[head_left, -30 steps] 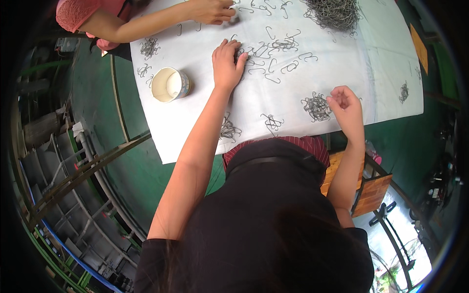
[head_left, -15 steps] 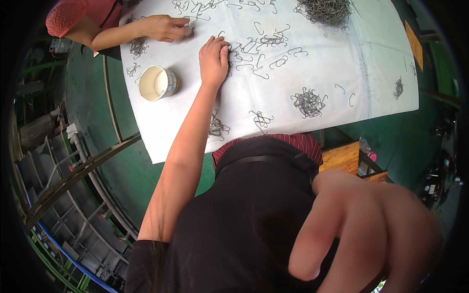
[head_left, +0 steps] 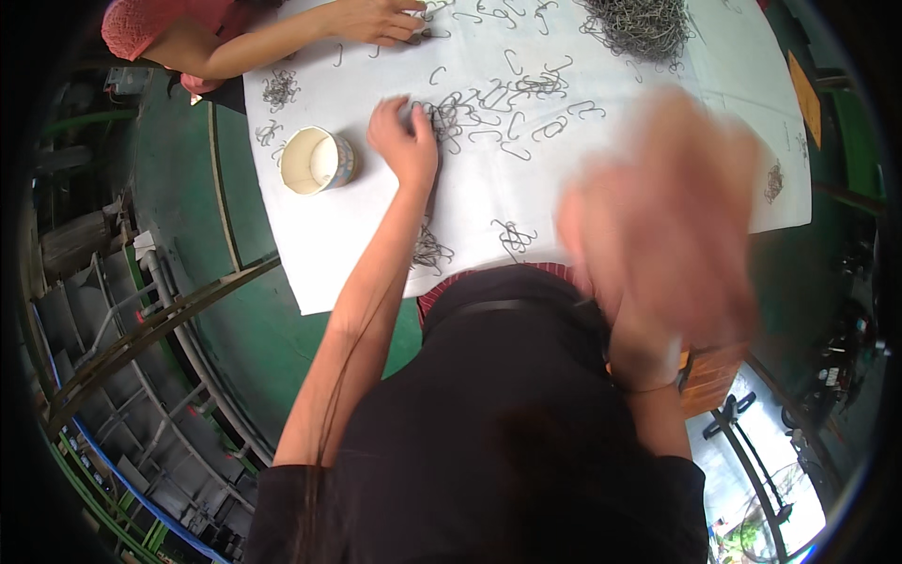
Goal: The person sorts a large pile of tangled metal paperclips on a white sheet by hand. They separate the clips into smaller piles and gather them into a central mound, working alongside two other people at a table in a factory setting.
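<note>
Okay, left hand (head_left: 406,143) half-curled, thumb apart, beside wire hooks (head_left: 540,85); right hand (head_left: 669,226) blurred, can't tell. I'd separate hooks singly.

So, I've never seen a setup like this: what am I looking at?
No machine here: these are a person's bare hands, seen from a fisheye camera worn on the head, looking down, so straight edges bend. On the white sheet lie scattered wire hooks, small heaps, a big pile and a cup. The left hand, loosely curled, is beside scattered hooks; nothing held shows. The right hand is blurred, near the camera; I can't tell what it holds. Another person's hand is at upper left.
</note>
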`<act>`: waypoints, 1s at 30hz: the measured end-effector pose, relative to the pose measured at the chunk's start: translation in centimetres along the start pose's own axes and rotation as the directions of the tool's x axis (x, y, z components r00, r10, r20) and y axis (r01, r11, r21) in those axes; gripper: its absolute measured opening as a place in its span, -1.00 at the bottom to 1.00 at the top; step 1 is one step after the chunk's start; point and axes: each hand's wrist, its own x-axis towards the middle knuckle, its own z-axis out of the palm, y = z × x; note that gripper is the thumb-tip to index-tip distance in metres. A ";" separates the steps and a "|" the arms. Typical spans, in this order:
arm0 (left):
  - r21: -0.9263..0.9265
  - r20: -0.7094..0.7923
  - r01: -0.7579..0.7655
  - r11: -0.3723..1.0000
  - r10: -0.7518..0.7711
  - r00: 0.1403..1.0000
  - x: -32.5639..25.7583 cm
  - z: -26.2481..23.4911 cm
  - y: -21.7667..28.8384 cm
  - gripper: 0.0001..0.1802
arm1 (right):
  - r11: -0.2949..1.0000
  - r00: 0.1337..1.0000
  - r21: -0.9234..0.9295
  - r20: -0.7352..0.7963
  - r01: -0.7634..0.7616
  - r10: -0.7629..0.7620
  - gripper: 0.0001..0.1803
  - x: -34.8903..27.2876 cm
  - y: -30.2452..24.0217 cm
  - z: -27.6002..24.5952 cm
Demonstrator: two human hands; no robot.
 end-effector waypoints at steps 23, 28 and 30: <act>-0.099 0.301 -0.023 0.995 0.052 0.952 -0.4 -3.6 -3.1 -0.63 | -0.123 0.686 -0.704 -0.710 -0.700 0.159 -0.55 -0.8 16.5 -12.2; -0.070 0.298 -0.043 0.997 0.062 0.953 -0.5 -3.5 -3.3 -0.63 | -0.160 0.712 -0.783 -0.616 -0.601 0.338 -0.57 -1.3 17.8 -11.3; -0.090 0.299 -0.039 0.995 0.064 0.952 -0.3 -3.4 -3.2 -0.62 | -0.176 0.733 -0.770 -0.637 -0.613 0.239 -0.58 -2.1 17.7 -12.5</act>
